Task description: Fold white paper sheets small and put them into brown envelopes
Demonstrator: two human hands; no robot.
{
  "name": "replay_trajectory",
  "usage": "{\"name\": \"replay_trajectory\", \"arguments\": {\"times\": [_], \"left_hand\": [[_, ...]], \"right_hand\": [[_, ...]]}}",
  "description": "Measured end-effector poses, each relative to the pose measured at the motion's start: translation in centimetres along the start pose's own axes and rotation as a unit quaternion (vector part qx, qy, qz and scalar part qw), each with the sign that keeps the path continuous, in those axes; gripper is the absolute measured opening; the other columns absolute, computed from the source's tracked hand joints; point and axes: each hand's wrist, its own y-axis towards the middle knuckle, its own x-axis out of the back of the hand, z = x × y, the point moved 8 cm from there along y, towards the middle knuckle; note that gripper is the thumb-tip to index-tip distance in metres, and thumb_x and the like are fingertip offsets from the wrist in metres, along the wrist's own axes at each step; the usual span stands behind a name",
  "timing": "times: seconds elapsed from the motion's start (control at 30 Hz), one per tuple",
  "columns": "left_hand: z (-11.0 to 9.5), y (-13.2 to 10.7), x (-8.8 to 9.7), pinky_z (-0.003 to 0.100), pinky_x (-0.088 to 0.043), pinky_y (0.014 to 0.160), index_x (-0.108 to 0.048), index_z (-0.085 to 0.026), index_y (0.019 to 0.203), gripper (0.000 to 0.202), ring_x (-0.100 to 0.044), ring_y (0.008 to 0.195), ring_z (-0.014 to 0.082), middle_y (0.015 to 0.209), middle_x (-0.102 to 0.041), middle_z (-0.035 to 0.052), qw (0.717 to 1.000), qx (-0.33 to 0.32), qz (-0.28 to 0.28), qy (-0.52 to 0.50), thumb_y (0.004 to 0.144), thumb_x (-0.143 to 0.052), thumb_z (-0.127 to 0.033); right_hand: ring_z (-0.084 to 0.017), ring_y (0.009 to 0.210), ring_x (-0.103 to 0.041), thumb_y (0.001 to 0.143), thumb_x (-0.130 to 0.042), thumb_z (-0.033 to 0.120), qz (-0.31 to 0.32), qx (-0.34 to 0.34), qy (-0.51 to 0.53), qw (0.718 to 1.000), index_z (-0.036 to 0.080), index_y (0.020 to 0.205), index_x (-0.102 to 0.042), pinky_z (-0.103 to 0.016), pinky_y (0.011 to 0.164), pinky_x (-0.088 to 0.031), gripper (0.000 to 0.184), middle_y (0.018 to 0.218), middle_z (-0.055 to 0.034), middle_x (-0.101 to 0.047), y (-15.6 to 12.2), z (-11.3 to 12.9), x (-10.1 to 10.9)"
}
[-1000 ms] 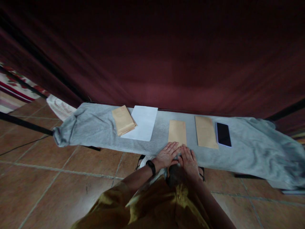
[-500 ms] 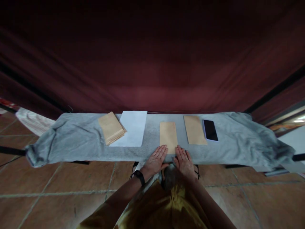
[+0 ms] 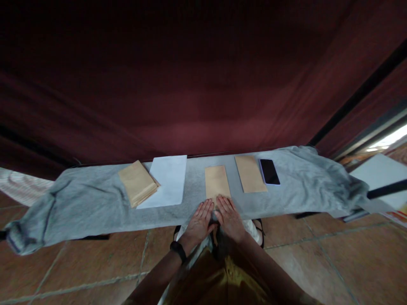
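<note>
A brown paper envelope (image 3: 217, 181) lies flat in the middle of the grey cloth, its near end partly covered by my fingers. My left hand (image 3: 199, 221) rests palm down on its near left corner, fingers stretched out. Beside it, my right hand (image 3: 229, 218) presses flat on the near edge, fingers extended. The two hands almost touch, and neither grips anything. To the right lies another brown envelope (image 3: 251, 174). A stack of brown envelopes (image 3: 137, 182) sits at the left, overlapping white paper sheets (image 3: 170, 180).
A phone (image 3: 269, 172) with a purple edge lies right of the second envelope. The grey cloth (image 3: 92, 199) covers a long narrow surface. Dark red fabric (image 3: 203, 110) hangs behind it. Tiled floor (image 3: 104, 267) shows below, and a dark bar (image 3: 386, 189) juts out at the right.
My right hand has slid left along the envelope's near edge, closer to my left hand. The view has shifted and tilted slightly; the other things lie as before.
</note>
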Motion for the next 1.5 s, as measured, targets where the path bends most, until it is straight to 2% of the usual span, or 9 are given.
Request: {"name": "replay_trajectory", "arguments": {"times": [0.1, 0.23, 0.33, 0.6, 0.8, 0.97, 1.2, 1.5], "left_hand": [[0.1, -0.1, 0.2, 0.049, -0.035, 0.122, -0.019, -0.01, 0.161, 0.075, -0.029, 0.154, 0.0284, 0.165, -0.033, 0.0186, 1.0, 0.0, -0.007, -0.008, 0.1, -0.051, -0.04], [0.4, 0.1, 0.8, 0.047, -0.039, 0.12, -0.027, -0.013, 0.159, 0.064, -0.036, 0.151, 0.0263, 0.162, -0.04, 0.016, 1.0, 0.008, -0.016, -0.008, 0.103, -0.045, -0.038], [0.9, 1.3, 0.9, 0.047, -0.04, 0.12, -0.032, -0.016, 0.157, 0.058, -0.041, 0.148, 0.0244, 0.159, -0.046, 0.0138, 1.0, 0.023, -0.02, -0.007, 0.106, -0.04, -0.041], [1.4, 8.4, -0.6, 0.048, -0.033, 0.124, -0.025, -0.014, 0.16, 0.063, -0.031, 0.153, 0.0239, 0.163, -0.037, 0.0148, 0.999, 0.018, -0.028, -0.005, 0.107, -0.031, -0.047], [2.9, 13.8, -1.8, 0.051, -0.026, 0.125, -0.022, -0.015, 0.161, 0.065, -0.026, 0.155, 0.0241, 0.165, -0.034, 0.014, 0.999, 0.036, 0.001, -0.001, 0.105, -0.033, -0.046], [4.4, 16.6, -2.3, 0.052, -0.024, 0.126, -0.029, -0.018, 0.16, 0.063, -0.028, 0.154, 0.0243, 0.166, -0.034, 0.0099, 0.998, 0.066, 0.01, -0.01, 0.105, -0.031, -0.048], [4.9, 17.2, -2.6, 0.054, -0.021, 0.126, -0.032, -0.023, 0.16, 0.058, -0.027, 0.154, 0.026, 0.164, -0.038, 0.0069, 0.996, 0.093, -0.011, -0.013, 0.105, -0.029, -0.044], [3.4, 14.2, -1.9, 0.055, -0.025, 0.125, -0.036, -0.025, 0.158, 0.056, -0.026, 0.155, 0.0259, 0.164, -0.039, 0.0032, 0.998, 0.055, -0.011, -0.021, 0.106, -0.03, -0.045]], "right_hand": [[-0.023, 0.148, -0.04, 0.107, -0.037, 0.033, 0.0, -0.012, -0.012, 1.0, 0.013, 0.151, -0.046, -0.047, 0.123, -0.03, 0.05, 0.156, -0.0126, -0.049, 0.8, 0.2, -0.4], [-0.025, 0.148, -0.039, 0.106, -0.039, 0.034, -0.017, -0.051, -0.04, 0.998, 0.012, 0.152, -0.045, -0.047, 0.122, -0.028, 0.051, 0.158, -0.0143, -0.047, 0.0, -1.5, -0.5], [-0.025, 0.147, -0.04, 0.106, -0.041, 0.036, -0.024, -0.057, -0.055, 0.997, 0.012, 0.153, -0.043, -0.047, 0.123, -0.026, 0.053, 0.158, -0.0144, -0.047, -0.9, -2.6, -0.8], [-0.026, 0.143, -0.046, 0.105, -0.043, 0.033, -0.063, -0.037, -0.077, 0.994, 0.013, 0.146, -0.052, -0.05, 0.122, -0.028, 0.047, 0.15, -0.0144, -0.056, -1.2, -2.6, -1.5], [-0.026, 0.142, -0.047, 0.105, -0.044, 0.034, -0.085, -0.046, -0.059, 0.994, 0.014, 0.152, -0.044, -0.049, 0.121, -0.031, 0.052, 0.147, -0.0141, -0.059, -1.2, -2.2, -0.3], [-0.027, 0.141, -0.047, 0.106, -0.042, 0.036, -0.077, -0.052, -0.055, 0.994, 0.015, 0.152, -0.045, -0.049, 0.12, -0.031, 0.051, 0.148, -0.0138, -0.058, -0.8, -2.1, 0.3], [-0.027, 0.142, -0.046, 0.106, -0.042, 0.037, -0.058, -0.052, -0.059, 0.995, 0.018, 0.151, -0.047, -0.049, 0.118, -0.033, 0.05, 0.151, -0.0134, -0.055, -0.5, -2.1, 0.6], [-0.027, 0.142, -0.046, 0.104, -0.045, 0.033, -0.06, -0.049, -0.062, 0.995, 0.018, 0.149, -0.05, -0.048, 0.122, -0.029, 0.048, 0.151, -0.0122, -0.056, -0.9, -2.1, 0.0]]}}
